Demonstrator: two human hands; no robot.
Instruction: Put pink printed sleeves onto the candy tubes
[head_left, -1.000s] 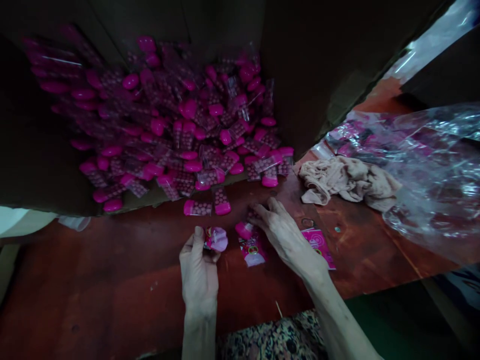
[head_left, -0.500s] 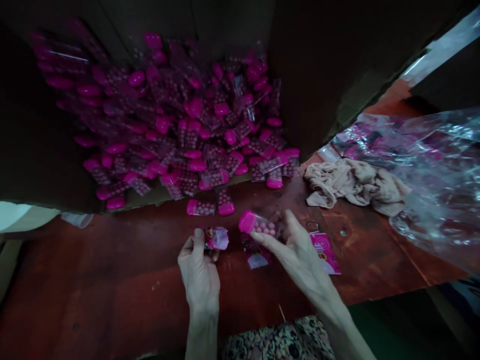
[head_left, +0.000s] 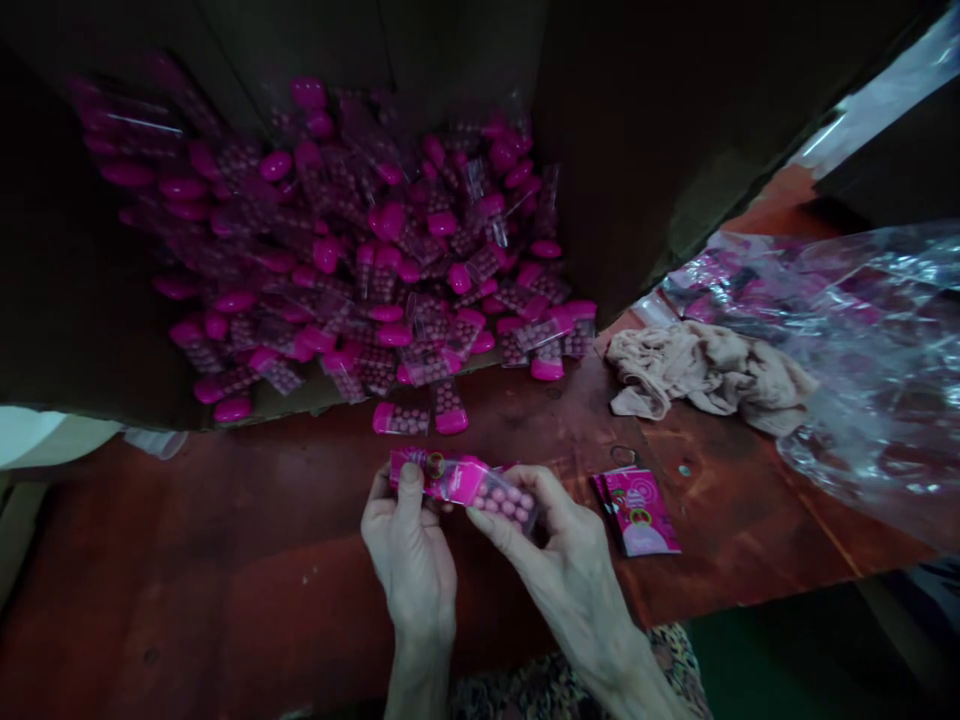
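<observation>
And there it is: your right hand (head_left: 529, 525) has brought the bead container (head_left: 504, 502) across to your left hand (head_left: 412, 540), where half a second ago a gap showed between the pieces. The pink cap (head_left: 465, 482) now meets the open end of the printed sleeve (head_left: 433, 468), seemingly just inside it, so the two pieces are lined up and the fitting looks under way. Left thumb and fingers are pinched closed on the sleeve; right thumb and fingers are closed around the container's clear body, hiding part of its far end. Both are held above the red table (head_left: 225, 560). Just beyond your hands lie two loose containers (head_left: 401, 420), near enough to bump, with the big heap of containers (head_left: 382, 225) behind them in the dark box (head_left: 622, 150). To your right, a small stack of sleeves (head_left: 646, 510) sits near your wrist; farther out, a crumpled cloth (head_left: 705, 370) and plastic bag (head_left: 870, 350) crowd that side, clear of your grip.
</observation>
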